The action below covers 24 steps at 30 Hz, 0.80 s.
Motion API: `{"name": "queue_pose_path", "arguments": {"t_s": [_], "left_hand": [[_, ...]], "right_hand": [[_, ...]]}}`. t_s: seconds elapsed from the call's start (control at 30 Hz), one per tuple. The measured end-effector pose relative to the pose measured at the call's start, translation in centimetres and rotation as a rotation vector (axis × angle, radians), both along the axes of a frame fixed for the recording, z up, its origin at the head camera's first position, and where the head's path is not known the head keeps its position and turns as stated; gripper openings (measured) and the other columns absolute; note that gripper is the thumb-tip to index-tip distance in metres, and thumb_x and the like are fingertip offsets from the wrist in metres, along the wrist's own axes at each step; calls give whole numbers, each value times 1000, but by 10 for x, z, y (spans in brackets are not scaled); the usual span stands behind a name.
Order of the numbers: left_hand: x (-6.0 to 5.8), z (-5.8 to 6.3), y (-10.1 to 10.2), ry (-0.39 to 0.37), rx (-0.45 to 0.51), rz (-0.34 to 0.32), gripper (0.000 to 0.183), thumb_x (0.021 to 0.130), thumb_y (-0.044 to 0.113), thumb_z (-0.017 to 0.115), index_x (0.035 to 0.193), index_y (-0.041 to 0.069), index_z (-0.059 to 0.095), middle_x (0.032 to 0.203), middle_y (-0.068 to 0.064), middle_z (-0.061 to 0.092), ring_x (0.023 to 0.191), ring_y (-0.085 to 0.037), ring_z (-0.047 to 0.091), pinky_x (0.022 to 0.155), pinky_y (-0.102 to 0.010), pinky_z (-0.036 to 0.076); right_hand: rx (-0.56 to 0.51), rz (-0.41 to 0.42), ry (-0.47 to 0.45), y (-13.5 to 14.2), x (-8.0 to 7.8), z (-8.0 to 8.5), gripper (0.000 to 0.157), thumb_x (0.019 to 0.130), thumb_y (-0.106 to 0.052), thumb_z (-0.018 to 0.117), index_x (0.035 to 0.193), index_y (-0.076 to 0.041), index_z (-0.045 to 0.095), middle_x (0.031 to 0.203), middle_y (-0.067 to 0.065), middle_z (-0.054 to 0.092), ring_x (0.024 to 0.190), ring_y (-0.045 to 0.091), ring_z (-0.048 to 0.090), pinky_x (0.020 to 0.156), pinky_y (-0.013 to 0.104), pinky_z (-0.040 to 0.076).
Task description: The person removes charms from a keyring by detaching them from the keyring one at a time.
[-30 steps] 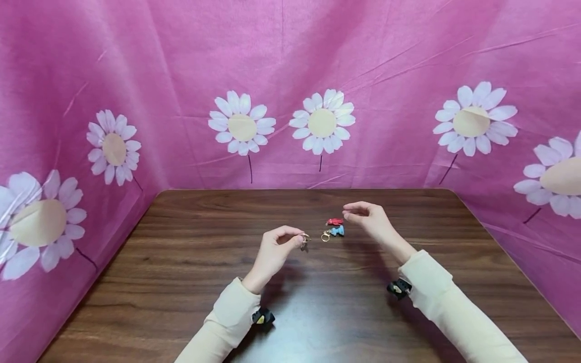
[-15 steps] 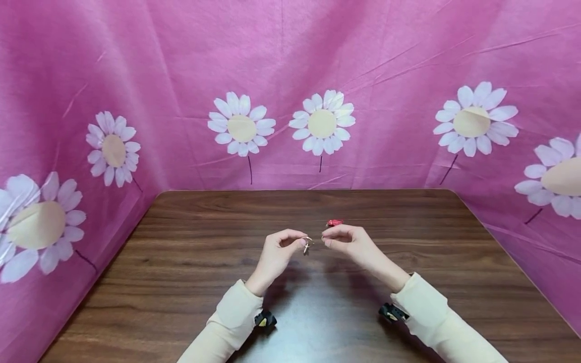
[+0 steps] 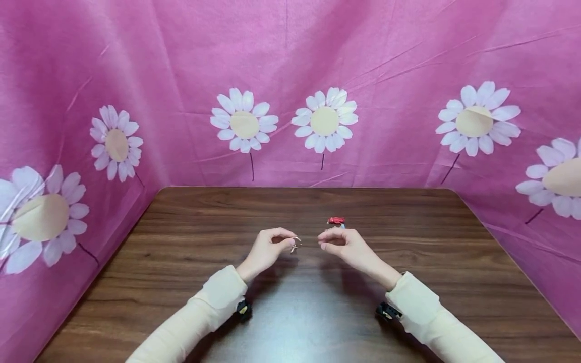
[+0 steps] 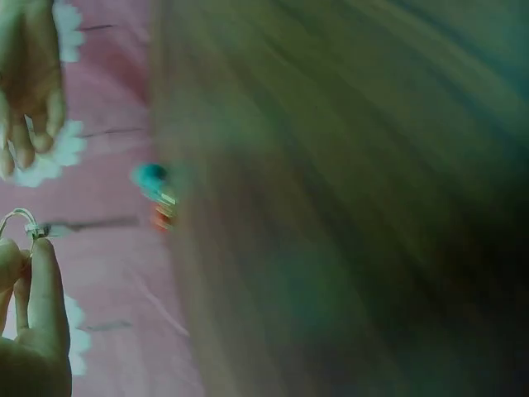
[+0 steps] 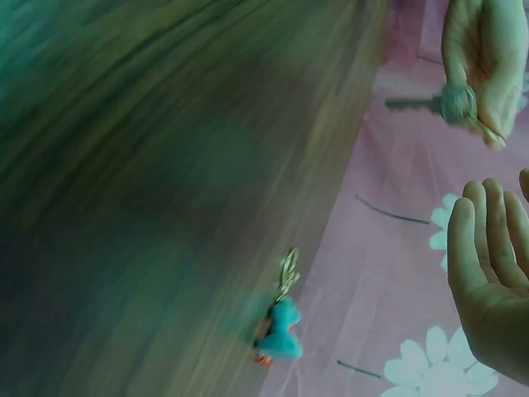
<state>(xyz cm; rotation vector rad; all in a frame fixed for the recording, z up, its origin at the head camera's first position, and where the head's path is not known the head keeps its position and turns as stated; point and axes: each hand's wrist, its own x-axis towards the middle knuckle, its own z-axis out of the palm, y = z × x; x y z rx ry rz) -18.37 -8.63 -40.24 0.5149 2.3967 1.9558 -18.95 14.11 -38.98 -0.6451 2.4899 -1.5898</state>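
Observation:
Over the middle of the table, my left hand (image 3: 265,249) pinches a gold-coloured key ring (image 3: 297,240) between thumb and fingers. A key (image 5: 413,104) hangs from that ring, plain in the right wrist view. My right hand (image 3: 351,247) is just to the right of the ring, its fingers extended and nothing held. Beyond it lies a blue figure charm (image 5: 283,331) with a gold clasp (image 5: 288,273), mostly hidden by the right hand in the head view. Close behind the blue charm is a red charm (image 3: 336,220).
A brown wood-grain table (image 3: 204,212) spans the space under both hands. Pink cloth (image 3: 386,55) with white daisies closes it in at the back and both sides. Black wrist cameras (image 3: 388,311) sit at the cream sleeves.
My right hand has come left and nearer from beside the charms, and now covers most of the blue one. The left hand, holding the ring and key, has shifted slightly left.

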Motion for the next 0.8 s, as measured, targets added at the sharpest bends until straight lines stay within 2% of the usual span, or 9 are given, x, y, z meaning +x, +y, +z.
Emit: {"name": "queue_pose_path", "arguments": {"t_s": [0.1,0.23,0.43,0.63,0.8], "left_hand": [[-17,-18,-17,-72,22,9,18,85,0,59,99,-11,63,94,-27,65,73,-9,63,75,-31,55],[-32,-25,-34,-145,19,39,19,85,-3,57,101,-13,61,97,-26,65,77,-14,64,76,-30,54],[-44,-29,-50,-195,-12,75,19,85,-5,56,101,-15,60,98,-26,65,83,-17,65,78,-30,54],[-57,-32,-57,-183,-79,74,19,84,-5,57,100,-14,62,93,-23,67,76,-10,63,77,-30,54],[-64,-34,-63,-131,-256,90,16,84,-2,59,96,-11,64,86,-20,69,72,-9,63,70,-25,54]], "right_hand": [[11,-26,30,6,-3,-3,20,82,-6,65,101,0,66,102,18,66,86,12,63,72,19,51],[-9,-45,23,12,-8,-7,22,83,-6,65,103,3,65,106,20,65,92,16,63,73,19,51],[-12,-71,-3,16,-12,-11,24,83,-5,63,105,5,63,105,25,64,83,4,62,70,19,50],[-4,-139,9,23,-16,-12,24,83,-7,64,105,3,63,102,24,65,79,-1,60,69,18,50],[2,-161,0,27,-18,-15,23,84,-7,64,105,1,64,103,23,65,79,0,60,70,19,49]]}}
